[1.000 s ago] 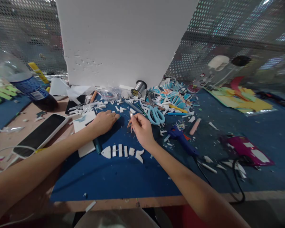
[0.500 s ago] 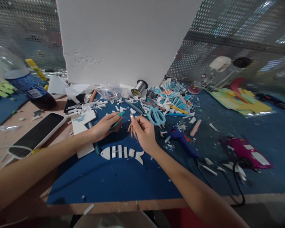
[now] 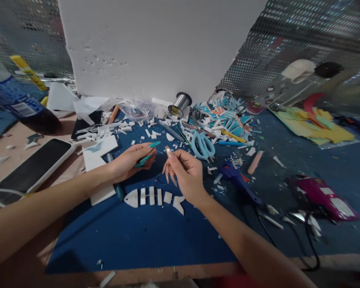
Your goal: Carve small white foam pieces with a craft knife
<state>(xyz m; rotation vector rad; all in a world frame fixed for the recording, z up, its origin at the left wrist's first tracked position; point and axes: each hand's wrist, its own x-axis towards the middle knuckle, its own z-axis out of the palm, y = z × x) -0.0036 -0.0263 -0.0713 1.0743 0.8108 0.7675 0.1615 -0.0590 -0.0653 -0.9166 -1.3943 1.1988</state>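
Observation:
My left hand (image 3: 135, 160), with long teal nails, is closed in a pinch. Facing it, my right hand (image 3: 184, 170) has its thumb and index finger pressed together, the other fingers curled below. A thin, see-through strand of line (image 3: 161, 152) runs between both fingertips, barely visible. Below the hands lies a fish skeleton in white foam pieces: a head (image 3: 132, 198) with an eye hole, several rib strips (image 3: 151, 196), a small block (image 3: 167, 197) and a tail (image 3: 179, 205). Beyond them stands a spool of silvery line (image 3: 180, 105).
Light-blue scissors (image 3: 203, 145) and a blue glue gun (image 3: 239, 182) lie to the right, near a magenta packet (image 3: 327, 198). Foam scraps (image 3: 225, 116) are heaped behind. Left are a foam sheet (image 3: 100, 154), a marker (image 3: 119, 191), a phone (image 3: 33, 168) and a bottle (image 3: 21, 104).
The camera view has shifted, so the tabletop appears slightly lower and more spread out. Both hands keep their pinch with about the same gap; the fish pieces stay in place.

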